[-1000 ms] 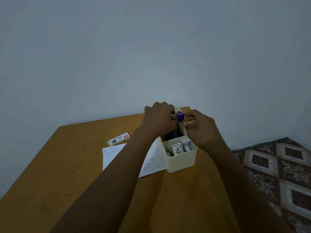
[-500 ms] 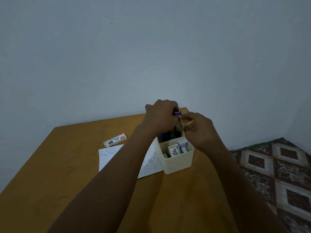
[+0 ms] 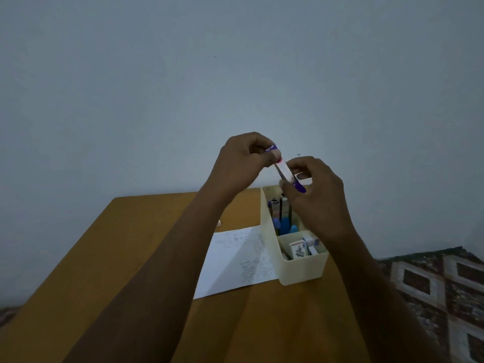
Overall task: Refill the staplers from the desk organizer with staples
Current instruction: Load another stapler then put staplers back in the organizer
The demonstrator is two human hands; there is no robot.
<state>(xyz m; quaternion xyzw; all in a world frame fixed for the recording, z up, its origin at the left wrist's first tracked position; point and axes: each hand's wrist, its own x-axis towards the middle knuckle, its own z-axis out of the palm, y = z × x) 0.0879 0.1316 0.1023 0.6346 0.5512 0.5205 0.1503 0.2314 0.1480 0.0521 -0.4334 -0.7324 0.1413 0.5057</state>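
Purple stapler (image 3: 284, 172) is held in the air at 12 o'clock of the cream desk organizer (image 3: 301, 271). The left hand (image 3: 242, 163) pinches its upper end and the right hand (image 3: 318, 197) grips the lower end. Looks like the opening step, with no staples loaded yet. Next move: expose the magazine, then take a strip from the small boxes (image 3: 297, 248) in the front compartment. Box print is too small to read. The writing on the sheet of paper (image 3: 235, 260) at 9 o'clock of the organizer is illegible.

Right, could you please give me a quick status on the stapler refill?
Both grips busy: left hand and right hand hold the purple stapler above the desk organizer. Its near compartment holds small boxes. Nothing in the way.
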